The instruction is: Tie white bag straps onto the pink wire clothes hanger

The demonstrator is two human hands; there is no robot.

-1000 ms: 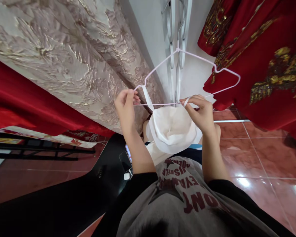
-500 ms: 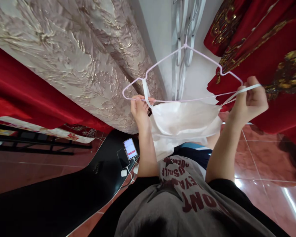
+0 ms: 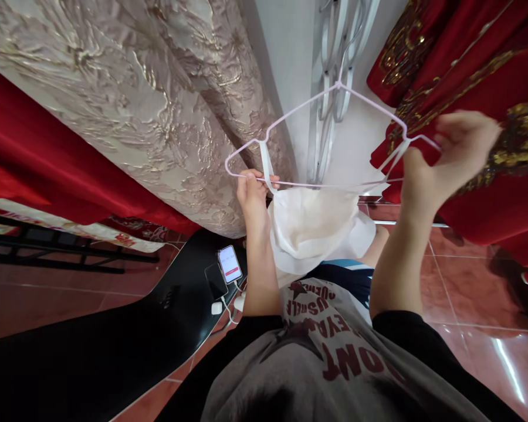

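From the white garment [image 3: 312, 225], left hand [image 3: 256, 190] at ten o'clock grips the hanger [image 3: 338, 86]; right hand [image 3: 455, 146], two o'clock, blurred, loosely parted, hold unclear; shirt [image 3: 317, 357], six o'clock, reads "ONT".

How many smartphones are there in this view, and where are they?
2: a lit smartphone and, just left of it, a dark-screened smartphone, both on the black surface.

Grey shirt [image 3: 301, 375]: dark red capitals [image 3: 347, 362], inverted from our side. We read "ONT" in lowest, largest row, "EYA" above; rest bent by folds, unsure for us. Lit phone [image 3: 229, 258]: row of characters, plus label on red button [image 3: 231, 271], too small for us.
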